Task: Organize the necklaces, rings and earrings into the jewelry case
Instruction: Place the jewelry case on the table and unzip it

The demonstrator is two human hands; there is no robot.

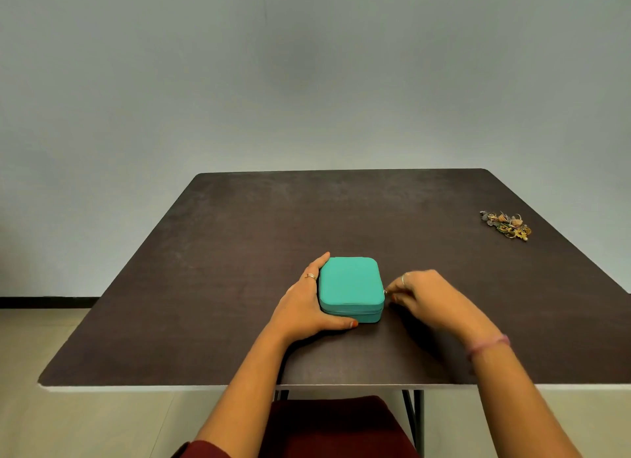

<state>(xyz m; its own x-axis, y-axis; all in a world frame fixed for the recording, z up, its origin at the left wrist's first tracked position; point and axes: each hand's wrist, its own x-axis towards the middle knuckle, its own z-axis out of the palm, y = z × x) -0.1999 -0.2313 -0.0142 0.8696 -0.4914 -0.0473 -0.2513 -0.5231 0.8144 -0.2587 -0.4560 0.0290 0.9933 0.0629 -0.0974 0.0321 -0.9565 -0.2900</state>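
A teal zippered jewelry case (350, 287) lies shut on the dark table, near its front middle. My left hand (307, 307) grips the case's left side, thumb along the front edge and fingers along the left wall. My right hand (423, 295) is at the case's right side, its fingertips pinched on the small metal zipper pull (386, 291). A tangled pile of jewelry (506, 224), gold and dark pieces, lies far off at the table's right, well apart from both hands.
The dark brown table (239, 252) has its front edge just before my body and its right edge close to the jewelry pile. A grey wall stands behind it. Black table legs (415, 416) show below the front edge.
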